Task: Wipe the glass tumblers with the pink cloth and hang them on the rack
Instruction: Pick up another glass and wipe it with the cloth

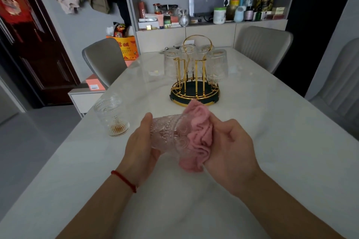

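We hold one glass tumbler (168, 137) on its side above the desk (272, 141), near the front edge. The left hand (139, 145) makes the first grip: palm against the base end, thumb over the top, fingers curled under the embossed wall. The right hand (231, 151) makes the second grip, closed around the pink cloth (198, 136), which is bunched at the mouth of the tumbler and looks partly pushed inside; how deep it goes we cannot tell through the patterned glass. We judge that this tumbler is mid-wipe and not yet ready for hanging. Just left of the hands a second tumbler (111, 115) stands upright on the desk close to its edge, with a little amber liquid or residue at the bottom; it appears unwiped and would need emptying first. Farther back, at mid-desk, the gold rack (195, 83) carries four tumblers (216, 66) hung mouth-down on its prongs, so we count four as done. Whether free prongs remain is hard to read from this angle, though two seem to show at the front. Remaining, as far as we see: finish and hang the held tumbler, then wipe and hang the upright one.
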A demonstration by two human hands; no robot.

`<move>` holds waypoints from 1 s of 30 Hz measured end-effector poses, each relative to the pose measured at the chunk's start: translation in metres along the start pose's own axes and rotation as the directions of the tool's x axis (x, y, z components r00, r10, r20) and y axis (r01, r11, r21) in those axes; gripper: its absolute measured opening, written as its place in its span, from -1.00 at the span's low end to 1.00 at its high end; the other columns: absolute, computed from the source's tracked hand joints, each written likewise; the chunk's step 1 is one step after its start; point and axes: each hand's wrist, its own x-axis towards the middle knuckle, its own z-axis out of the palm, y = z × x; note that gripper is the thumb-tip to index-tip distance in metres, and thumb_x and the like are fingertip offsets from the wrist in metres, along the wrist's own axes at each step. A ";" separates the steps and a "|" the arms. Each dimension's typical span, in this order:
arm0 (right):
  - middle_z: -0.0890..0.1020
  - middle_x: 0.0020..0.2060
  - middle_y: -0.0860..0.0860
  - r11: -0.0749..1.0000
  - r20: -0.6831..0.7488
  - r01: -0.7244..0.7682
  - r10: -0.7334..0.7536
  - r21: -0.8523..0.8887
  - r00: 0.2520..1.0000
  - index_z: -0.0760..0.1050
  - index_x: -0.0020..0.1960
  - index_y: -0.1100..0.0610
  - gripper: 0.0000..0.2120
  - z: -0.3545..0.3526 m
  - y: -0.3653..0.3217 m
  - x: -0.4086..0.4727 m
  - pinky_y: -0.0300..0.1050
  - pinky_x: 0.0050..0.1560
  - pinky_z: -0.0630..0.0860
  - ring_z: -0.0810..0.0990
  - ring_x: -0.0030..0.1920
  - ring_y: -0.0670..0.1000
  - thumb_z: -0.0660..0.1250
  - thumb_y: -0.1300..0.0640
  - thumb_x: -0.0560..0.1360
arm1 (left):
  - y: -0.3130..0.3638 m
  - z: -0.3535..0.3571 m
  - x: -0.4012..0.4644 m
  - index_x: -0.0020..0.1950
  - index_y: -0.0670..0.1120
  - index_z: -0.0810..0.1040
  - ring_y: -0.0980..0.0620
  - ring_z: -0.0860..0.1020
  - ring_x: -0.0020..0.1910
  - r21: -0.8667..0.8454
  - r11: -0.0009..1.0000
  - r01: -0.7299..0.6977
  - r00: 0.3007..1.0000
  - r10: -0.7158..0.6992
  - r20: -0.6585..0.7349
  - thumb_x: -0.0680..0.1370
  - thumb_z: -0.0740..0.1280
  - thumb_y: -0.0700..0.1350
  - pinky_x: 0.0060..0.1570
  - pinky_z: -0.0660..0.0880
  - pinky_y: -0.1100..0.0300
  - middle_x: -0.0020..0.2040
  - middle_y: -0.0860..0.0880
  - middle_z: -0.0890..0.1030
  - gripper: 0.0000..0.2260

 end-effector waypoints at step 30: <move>0.74 -0.25 0.11 0.457 -0.253 -0.076 -0.340 -0.886 0.906 0.69 -0.11 0.21 -0.69 -0.026 0.010 0.011 0.18 -0.06 0.70 0.75 -0.17 0.10 0.40 -0.04 0.59 | 0.010 -0.018 0.010 0.12 -0.18 0.58 -0.14 0.48 -0.49 0.116 0.987 0.110 0.889 -0.150 0.432 0.54 0.36 0.09 -0.50 0.41 0.19 -0.31 -0.25 0.54 -0.64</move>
